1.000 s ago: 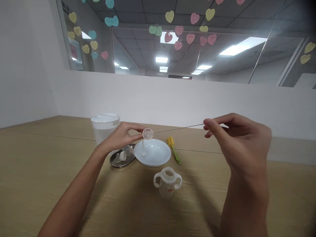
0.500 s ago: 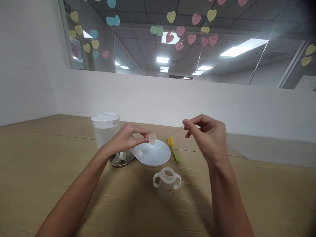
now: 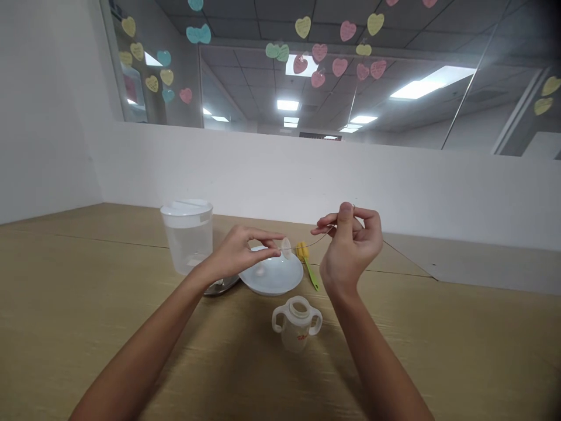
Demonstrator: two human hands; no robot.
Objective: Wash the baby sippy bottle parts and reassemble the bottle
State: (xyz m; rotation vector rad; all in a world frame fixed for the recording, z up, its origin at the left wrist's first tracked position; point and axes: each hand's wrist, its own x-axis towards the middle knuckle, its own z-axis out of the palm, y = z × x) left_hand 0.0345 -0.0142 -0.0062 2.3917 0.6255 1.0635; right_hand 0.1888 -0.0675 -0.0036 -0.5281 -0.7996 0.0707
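Observation:
My left hand (image 3: 245,248) pinches a small translucent straw piece with a round disc (image 3: 286,248) between thumb and fingers, above the white bowl (image 3: 274,286). A blurred pale end (image 3: 260,271) shows below it, in front of the bowl. From the disc a thin wire (image 3: 313,242) curves to my right hand (image 3: 353,242), closed on it with thumb against forefinger and turned upward. Whether bristles sit on the wire is hidden. Nearer to me, an uncapped clear cup with two white handles (image 3: 295,333) stands upright on the table.
A lidded translucent tub (image 3: 186,234) stands at the back left. Partly behind my left wrist lies a metal tray (image 3: 225,286). Right of the bowl is a yellow sponge brush with a green handle (image 3: 312,275). The white wall (image 3: 307,181) rises behind the table (image 3: 65,304).
My right hand has come left toward my left hand and turned palm up. The wire, straight before, is now bent. My left hand has shifted right, turning the disc edge-on.

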